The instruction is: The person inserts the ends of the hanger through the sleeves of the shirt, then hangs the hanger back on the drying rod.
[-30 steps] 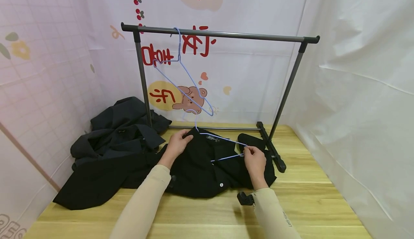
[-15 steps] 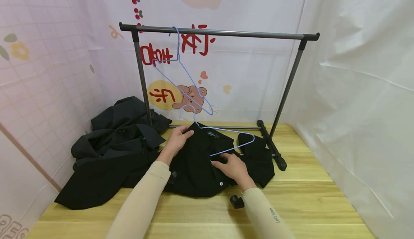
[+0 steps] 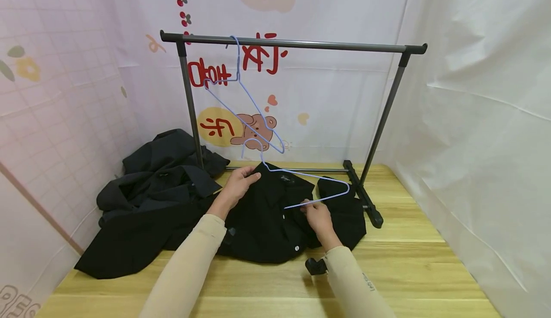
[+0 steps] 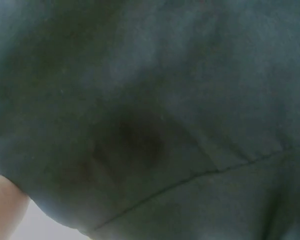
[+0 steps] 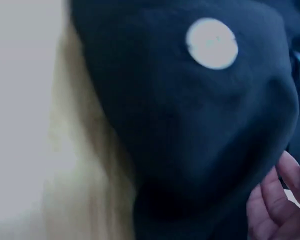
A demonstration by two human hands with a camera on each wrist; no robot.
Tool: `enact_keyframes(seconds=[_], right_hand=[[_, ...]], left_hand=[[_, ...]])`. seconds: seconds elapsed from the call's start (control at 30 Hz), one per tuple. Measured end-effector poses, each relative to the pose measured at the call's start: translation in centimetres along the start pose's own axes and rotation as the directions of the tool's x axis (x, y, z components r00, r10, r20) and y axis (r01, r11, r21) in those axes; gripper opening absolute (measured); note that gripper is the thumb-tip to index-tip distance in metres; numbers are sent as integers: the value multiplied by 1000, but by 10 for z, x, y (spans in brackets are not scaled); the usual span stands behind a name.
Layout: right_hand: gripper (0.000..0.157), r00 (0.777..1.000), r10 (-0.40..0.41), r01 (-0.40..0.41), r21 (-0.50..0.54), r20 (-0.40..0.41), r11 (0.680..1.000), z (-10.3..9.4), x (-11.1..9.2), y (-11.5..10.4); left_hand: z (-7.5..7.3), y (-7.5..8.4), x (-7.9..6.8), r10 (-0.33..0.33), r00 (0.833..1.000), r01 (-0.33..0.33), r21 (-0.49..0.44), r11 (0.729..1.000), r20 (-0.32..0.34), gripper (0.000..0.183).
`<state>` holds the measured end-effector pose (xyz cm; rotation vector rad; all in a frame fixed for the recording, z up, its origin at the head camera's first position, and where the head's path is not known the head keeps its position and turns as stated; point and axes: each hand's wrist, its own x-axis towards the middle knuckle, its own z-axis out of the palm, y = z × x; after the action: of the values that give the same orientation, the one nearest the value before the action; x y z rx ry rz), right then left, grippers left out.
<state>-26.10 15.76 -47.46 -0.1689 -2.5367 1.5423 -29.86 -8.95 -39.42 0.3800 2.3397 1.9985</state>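
Observation:
A black button-up shirt [image 3: 258,227] lies on the table, its collar end raised. My left hand [image 3: 234,189] grips it by the shoulder beside the collar, thumb on the near side. Dark seamed cloth [image 4: 155,125] fills the left wrist view. A blue wire hanger [image 3: 310,174] has one arm outside the shirt, over the right shoulder. Its left part is hidden inside the cloth, and its hook stands above the collar. My right hand [image 3: 319,217] pinches the shirt's front edge beneath the hanger's lower bar. In the right wrist view its fingers [image 5: 272,197] meet the cloth near a white button [image 5: 212,43].
A dark metal clothes rack [image 3: 297,44] stands behind, with a second blue hanger [image 3: 254,103] on its rail. Dark garments [image 3: 155,184] are heaped at the left. White cloth walls [image 3: 478,117] enclose the wooden table [image 3: 413,260].
My right hand has let go of the hanger's right end and moved left and down to the shirt's front edge. The hanger's right end now sticks out freely. My left hand keeps its grip.

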Motion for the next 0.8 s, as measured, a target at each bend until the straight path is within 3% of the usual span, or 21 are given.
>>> enact_keyframes(seconds=[0.1,0.17,0.27,0.37,0.47,0.53,0.67,0.8], right_hand=[[48,995,100,-102,210,22,972,-4,7,3],[61,988,144,-154,243,58,958,-9,11,2],[71,969,208,-231,191,132,954,-14,16,-1],[63,945,251,-276,102,208,956,-19,19,-3],[43,945,235,-257,70,225,964,-25,21,-4],[35,963,194,-209,66,188,976,-31,22,-4],[32,995,93,-92,-12,39,996,-44,25,-6],[33,999,20,-26,-116,-48,993,-56,28,-10]], left_hand=[[-3,-5,2,7,1000,-7,-22,1000,27,28],[-5,-5,2,8,999,-7,-26,1000,46,31],[-6,-5,1,4,997,-3,-18,1000,74,37],[-8,-5,0,4,995,-3,-10,1000,103,41],[-9,-5,0,15,991,-13,-20,1000,129,39],[-11,-7,0,23,993,-20,-26,999,117,36],[-16,-10,1,22,998,-20,-36,999,59,30],[-21,-17,1,42,999,-42,21,999,16,28]])
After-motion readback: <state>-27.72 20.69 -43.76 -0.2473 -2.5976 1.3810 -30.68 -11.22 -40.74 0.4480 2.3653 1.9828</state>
